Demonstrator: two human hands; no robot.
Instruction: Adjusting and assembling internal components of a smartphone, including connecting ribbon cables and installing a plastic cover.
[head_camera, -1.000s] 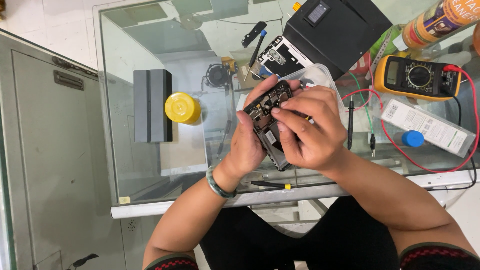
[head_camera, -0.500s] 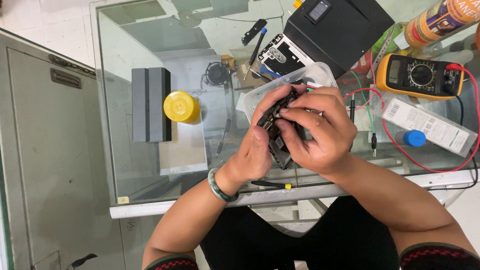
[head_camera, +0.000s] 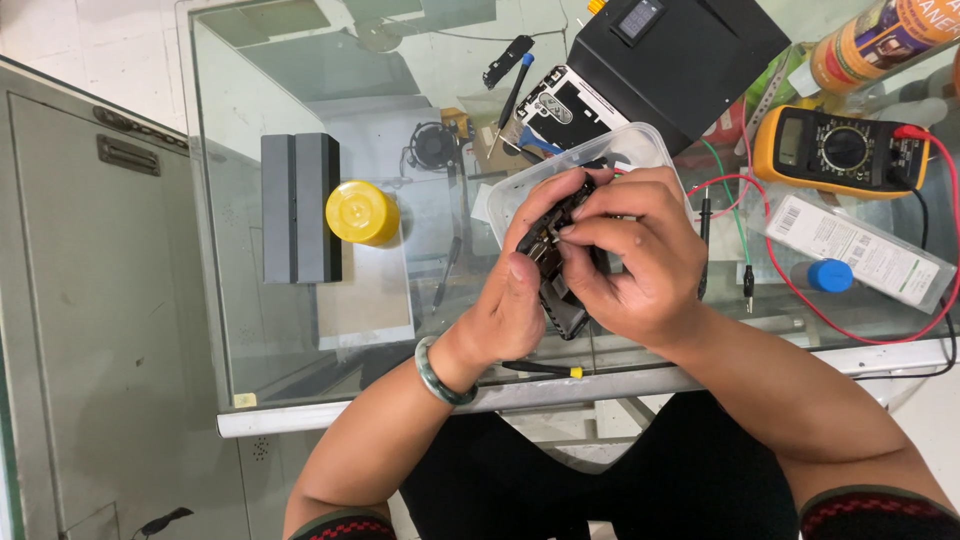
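Here both hands meet above the near edge of the glass counter (head_camera: 300, 390), close to the person's body, probably so the small work sits right under the eyes. The left hand (head_camera: 510, 310) has its grip closed around an opened dark phone body (head_camera: 556, 262), thumb along the side, cradling it upright and tilted toward the face; the device is off the counter, held in the air. The right hand (head_camera: 640, 260) covers its upper part, fingertips pinched together on something small inside it, too small to tell what; that grip is closed on the phone body as well.

Just behind the hands lies a clear plastic tub (head_camera: 640, 148), mostly hidden by them, so its contents cannot be made out. Toward the right edge sit a yellow multimeter (head_camera: 840, 150) with red and black leads, a flat white packet (head_camera: 860, 250) and a blue cap (head_camera: 828, 275). At the far edge stands a black box (head_camera: 690, 50). Toward the left, a yellow lid (head_camera: 362, 212) rests beside a dark grey block (head_camera: 300, 208). A thin tool with a yellow collar (head_camera: 560, 371) lies along the near edge.
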